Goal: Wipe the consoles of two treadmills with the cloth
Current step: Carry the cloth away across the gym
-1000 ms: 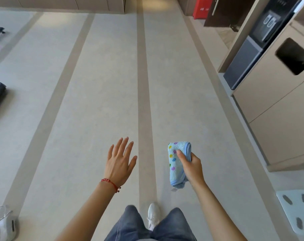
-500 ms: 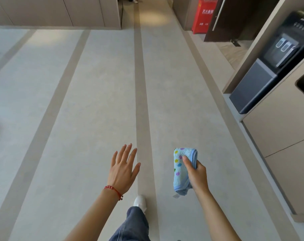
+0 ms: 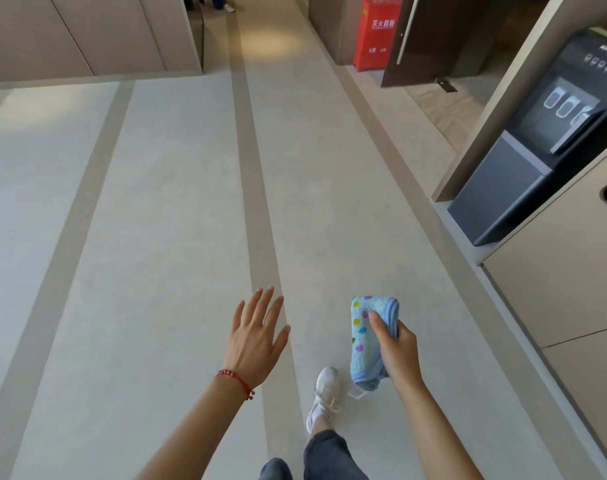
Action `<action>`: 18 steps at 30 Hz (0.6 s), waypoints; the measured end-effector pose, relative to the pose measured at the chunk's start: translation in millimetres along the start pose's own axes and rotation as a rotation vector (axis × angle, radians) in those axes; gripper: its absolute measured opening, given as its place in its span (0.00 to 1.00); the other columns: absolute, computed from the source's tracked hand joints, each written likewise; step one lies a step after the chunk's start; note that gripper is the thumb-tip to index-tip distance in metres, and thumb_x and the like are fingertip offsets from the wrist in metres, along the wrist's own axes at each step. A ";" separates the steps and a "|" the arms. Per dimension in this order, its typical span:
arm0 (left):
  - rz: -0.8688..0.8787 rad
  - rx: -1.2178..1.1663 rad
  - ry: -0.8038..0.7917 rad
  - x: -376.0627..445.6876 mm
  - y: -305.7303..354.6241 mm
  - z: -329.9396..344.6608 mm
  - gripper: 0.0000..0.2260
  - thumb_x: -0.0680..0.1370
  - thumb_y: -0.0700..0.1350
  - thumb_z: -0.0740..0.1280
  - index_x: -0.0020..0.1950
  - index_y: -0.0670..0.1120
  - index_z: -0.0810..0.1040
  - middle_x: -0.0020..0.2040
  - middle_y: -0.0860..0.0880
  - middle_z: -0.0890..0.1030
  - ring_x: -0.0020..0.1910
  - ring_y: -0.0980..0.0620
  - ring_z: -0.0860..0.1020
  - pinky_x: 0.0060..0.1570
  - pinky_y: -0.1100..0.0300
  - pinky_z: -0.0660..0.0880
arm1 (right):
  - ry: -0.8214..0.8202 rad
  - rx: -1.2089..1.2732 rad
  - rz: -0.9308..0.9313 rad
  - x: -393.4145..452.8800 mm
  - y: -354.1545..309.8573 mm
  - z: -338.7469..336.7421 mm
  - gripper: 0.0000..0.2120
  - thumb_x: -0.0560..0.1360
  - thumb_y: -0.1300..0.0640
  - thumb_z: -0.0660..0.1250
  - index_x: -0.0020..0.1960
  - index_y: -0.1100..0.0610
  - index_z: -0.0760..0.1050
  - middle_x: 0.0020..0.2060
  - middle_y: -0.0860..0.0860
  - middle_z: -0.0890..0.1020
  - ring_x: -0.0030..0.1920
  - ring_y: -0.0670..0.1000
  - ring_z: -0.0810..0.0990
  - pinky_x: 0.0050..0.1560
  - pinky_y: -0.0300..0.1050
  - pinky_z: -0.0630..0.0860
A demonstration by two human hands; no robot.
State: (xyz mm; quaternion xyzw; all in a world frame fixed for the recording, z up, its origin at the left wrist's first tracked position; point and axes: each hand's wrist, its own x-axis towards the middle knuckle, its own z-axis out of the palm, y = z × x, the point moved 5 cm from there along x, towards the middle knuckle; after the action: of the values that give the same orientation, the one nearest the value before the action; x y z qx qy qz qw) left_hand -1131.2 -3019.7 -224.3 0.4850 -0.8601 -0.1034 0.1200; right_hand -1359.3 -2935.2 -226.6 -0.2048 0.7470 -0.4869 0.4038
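- While both arms reach fwd over the floor (image 3: 163, 209), right hand (image 3: 397, 351) has its grip closed round the cloth (image 3: 364, 337), thumb on top.
- Cloth: folded, light blue w/ coloured dots, held upright in the air, lower end hanging past the hand.
- Left hand (image 3: 255, 336) open, fingers spread, palm down, holding nothing; red bracelet (image 3: 236, 381) at wrist.
- White shoe (image 3: 324, 393) on floor just below cloth.
- Dark water dispenser (image 3: 524, 168) at right wall; red box (image 3: 376, 34) far ahead.
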 end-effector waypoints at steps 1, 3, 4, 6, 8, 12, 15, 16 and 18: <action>0.004 0.000 -0.003 21.0 0.8 3.5 0.26 0.82 0.57 0.44 0.67 0.43 0.70 0.67 0.41 0.72 0.68 0.45 0.62 0.66 0.50 0.54 | 0.004 0.009 -0.005 19.7 -7.4 1.1 0.10 0.73 0.52 0.68 0.39 0.57 0.76 0.35 0.53 0.79 0.37 0.53 0.77 0.40 0.45 0.73; 0.016 0.001 -0.013 63.3 4.9 8.4 0.25 0.82 0.58 0.44 0.67 0.44 0.69 0.67 0.41 0.72 0.68 0.45 0.62 0.66 0.50 0.54 | 0.007 0.022 -0.013 57.1 -24.3 1.1 0.10 0.73 0.52 0.68 0.38 0.57 0.76 0.35 0.53 0.79 0.38 0.53 0.77 0.40 0.45 0.73; 0.021 0.002 -0.020 84.5 8.0 9.4 0.25 0.82 0.58 0.44 0.66 0.44 0.69 0.67 0.41 0.72 0.68 0.45 0.62 0.66 0.50 0.54 | 0.009 0.027 -0.012 75.4 -33.2 -0.1 0.10 0.73 0.51 0.68 0.39 0.57 0.76 0.35 0.53 0.79 0.38 0.53 0.77 0.40 0.45 0.72; 0.045 0.011 -0.012 127.7 15.7 9.6 0.26 0.82 0.58 0.44 0.66 0.43 0.70 0.67 0.41 0.72 0.68 0.45 0.62 0.66 0.50 0.54 | 0.017 0.033 -0.010 108.7 -50.7 -5.3 0.11 0.73 0.51 0.68 0.40 0.58 0.76 0.36 0.54 0.79 0.38 0.53 0.77 0.41 0.46 0.73; 0.074 0.022 0.013 170.5 25.9 10.0 0.26 0.82 0.58 0.44 0.66 0.43 0.71 0.67 0.41 0.72 0.68 0.45 0.62 0.67 0.49 0.56 | 0.024 0.042 -0.020 139.4 -69.9 -13.8 0.10 0.73 0.50 0.68 0.40 0.57 0.77 0.36 0.53 0.80 0.39 0.54 0.78 0.42 0.47 0.74; 0.137 0.021 0.001 249.1 53.8 19.1 0.27 0.82 0.58 0.44 0.66 0.43 0.72 0.67 0.42 0.72 0.68 0.44 0.64 0.64 0.44 0.65 | 0.102 0.072 -0.006 192.1 -97.4 -40.9 0.08 0.73 0.50 0.68 0.39 0.54 0.76 0.37 0.52 0.81 0.41 0.54 0.79 0.45 0.49 0.76; 0.237 0.012 -0.046 300.3 82.2 36.5 0.25 0.81 0.57 0.45 0.67 0.44 0.68 0.68 0.42 0.71 0.68 0.45 0.62 0.67 0.48 0.58 | 0.176 0.124 0.005 221.8 -107.7 -64.4 0.06 0.74 0.51 0.68 0.40 0.52 0.76 0.38 0.51 0.81 0.42 0.52 0.80 0.45 0.49 0.77; 0.278 0.004 -0.063 318.2 92.6 43.3 0.24 0.81 0.57 0.45 0.68 0.45 0.67 0.68 0.42 0.71 0.69 0.45 0.61 0.67 0.49 0.55 | 0.207 0.140 0.007 231.3 -109.7 -72.8 0.05 0.74 0.51 0.68 0.41 0.52 0.77 0.38 0.50 0.82 0.42 0.51 0.80 0.43 0.47 0.77; 0.360 -0.009 -0.095 354.5 114.3 56.5 0.24 0.82 0.57 0.45 0.67 0.44 0.68 0.68 0.41 0.72 0.68 0.45 0.62 0.66 0.50 0.54 | 0.273 0.176 0.014 251.2 -112.3 -90.3 0.04 0.74 0.52 0.68 0.42 0.52 0.77 0.39 0.49 0.82 0.42 0.48 0.80 0.39 0.42 0.76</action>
State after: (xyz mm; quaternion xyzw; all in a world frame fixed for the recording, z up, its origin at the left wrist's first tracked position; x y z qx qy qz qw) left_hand -1418.5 -3262.6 -206.6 0.3172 -0.9372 -0.1069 0.0981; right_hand -1589.9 -3109.8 -209.8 -0.0955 0.7505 -0.5711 0.3184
